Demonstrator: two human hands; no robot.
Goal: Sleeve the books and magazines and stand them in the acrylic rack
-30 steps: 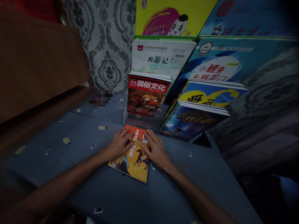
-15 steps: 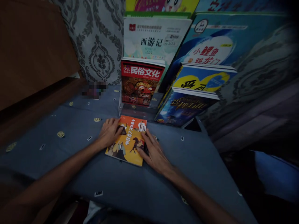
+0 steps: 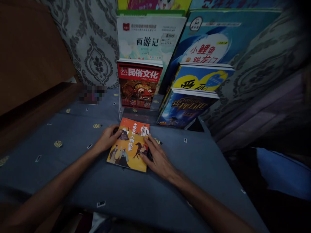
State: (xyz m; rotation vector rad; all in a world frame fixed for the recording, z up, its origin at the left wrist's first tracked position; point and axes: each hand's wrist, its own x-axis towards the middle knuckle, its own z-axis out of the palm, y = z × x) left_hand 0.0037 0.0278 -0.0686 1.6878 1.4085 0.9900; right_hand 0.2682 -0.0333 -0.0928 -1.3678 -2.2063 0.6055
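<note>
Orange-covered paperback (image 3: 129,145) titled 中国古代人物故事 lies flat on the blue patterned tablecloth (image 3: 73,142), before a clear stand. The left hand (image 3: 106,139) grips its left edge and the right hand (image 3: 156,159) its right. Behind stand 民俗文化 (image 3: 138,84), 西游记 (image 3: 148,37) and 小鲤鱼跳龙门 (image 3: 206,48) against grey damask wallpaper (image 3: 89,48).
</note>
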